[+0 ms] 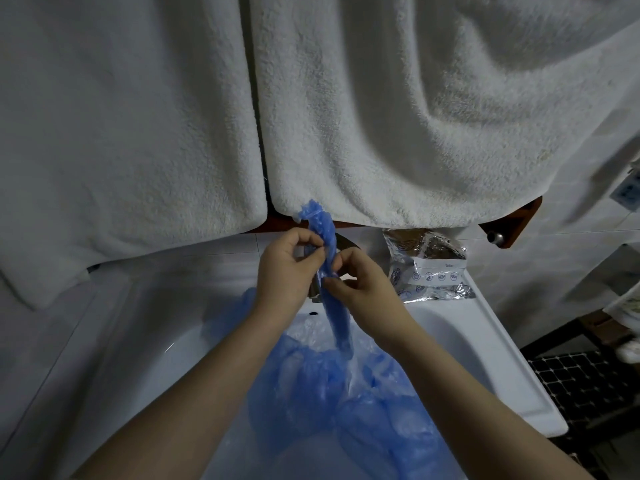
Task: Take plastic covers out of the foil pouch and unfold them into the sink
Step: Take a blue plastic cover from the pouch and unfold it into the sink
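While several covers (311, 386) already lay spread in the sink (485, 344), another stayed folded.
Both hands, left hand (284, 268) and right hand (360, 285), pinched that folded cover (329, 244) above the sink; the pouch (427, 265) sat beside it.

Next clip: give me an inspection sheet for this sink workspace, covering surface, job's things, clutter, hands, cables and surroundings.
Surface: white sink, basin partly filled with plastic.
Job's things: folded blue cover held upright over the basin; unfolded blue covers heaped in it; foil pouch lying on the right back corner of the rim.
Clutter: nothing seen.
Hands: left hand and right hand both pinch the folded cover.
Cables: nothing seen.
Surroundings: white towels hanging behind the sink; dark tiled floor at right.
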`<state>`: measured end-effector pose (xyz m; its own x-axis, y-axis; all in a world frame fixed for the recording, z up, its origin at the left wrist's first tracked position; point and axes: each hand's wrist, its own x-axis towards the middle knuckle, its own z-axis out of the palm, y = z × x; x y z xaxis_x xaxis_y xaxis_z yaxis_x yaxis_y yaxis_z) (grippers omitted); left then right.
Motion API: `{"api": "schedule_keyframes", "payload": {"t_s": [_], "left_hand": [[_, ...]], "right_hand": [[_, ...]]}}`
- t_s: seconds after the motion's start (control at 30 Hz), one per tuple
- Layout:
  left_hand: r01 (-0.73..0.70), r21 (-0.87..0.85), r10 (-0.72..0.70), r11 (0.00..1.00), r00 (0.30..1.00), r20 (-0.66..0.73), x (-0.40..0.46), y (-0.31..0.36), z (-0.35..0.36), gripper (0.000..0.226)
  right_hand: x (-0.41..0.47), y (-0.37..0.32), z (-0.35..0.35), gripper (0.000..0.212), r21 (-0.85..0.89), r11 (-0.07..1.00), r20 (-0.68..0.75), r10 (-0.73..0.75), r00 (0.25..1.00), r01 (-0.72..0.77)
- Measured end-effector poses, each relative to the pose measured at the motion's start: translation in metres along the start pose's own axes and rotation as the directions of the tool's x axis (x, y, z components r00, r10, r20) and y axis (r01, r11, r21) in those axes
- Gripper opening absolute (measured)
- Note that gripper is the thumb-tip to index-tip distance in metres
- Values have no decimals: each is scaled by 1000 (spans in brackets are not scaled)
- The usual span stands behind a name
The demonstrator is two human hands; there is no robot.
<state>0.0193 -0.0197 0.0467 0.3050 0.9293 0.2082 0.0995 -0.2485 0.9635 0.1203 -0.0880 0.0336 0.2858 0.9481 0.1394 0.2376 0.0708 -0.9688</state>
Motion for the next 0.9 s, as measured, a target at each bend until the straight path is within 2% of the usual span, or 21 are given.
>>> {"api": "schedule_keyframes", "payload": {"t_s": [0.07, 0.17, 0.23, 0.33, 0.43, 0.63, 0.73, 0.83, 0.9], "left_hand": [[26, -19, -26, 999, 999, 24, -2, 0, -1, 5], [62, -7, -61, 998, 996, 57, -5, -2, -1, 16], [73, 37, -75, 997, 995, 68, -4, -5, -2, 16], [90, 30, -92, 995, 994, 66, 0, -8, -4, 11], [79, -4, -79, 997, 996, 32, 3, -10, -7, 22], [86, -16, -85, 996, 996, 31, 4, -17, -10, 33], [155, -76, -150, 985, 986, 76, 1, -15, -8, 30], [200, -82, -189, 976, 973, 131, -3, -16, -7, 13], [226, -62, -211, 972, 959, 190, -7, -18, -8, 26]], "right_hand": [[-1, 0, 1, 21, -118, 993, -4, -33, 999, 32], [-5, -2, 0, 20, -255, 966, 13, -52, 999, 53], [-8, -2, -2, 19, -276, 960, 37, -38, 999, 47], [-15, 1, -5, 24, -250, 968, 117, 10, 993, 19], [-21, 6, -6, 27, -227, 974, 194, 59, 979, -14], [-33, 10, -10, 31, -102, 989, 158, 120, 980, -105], [-39, 10, -16, 32, -58, 989, 173, 141, 975, -133], [-44, 10, -23, 43, 32, 986, 195, 152, 969, -161], [-47, 12, -27, 49, 41, 989, 209, 128, 969, -139]]}}
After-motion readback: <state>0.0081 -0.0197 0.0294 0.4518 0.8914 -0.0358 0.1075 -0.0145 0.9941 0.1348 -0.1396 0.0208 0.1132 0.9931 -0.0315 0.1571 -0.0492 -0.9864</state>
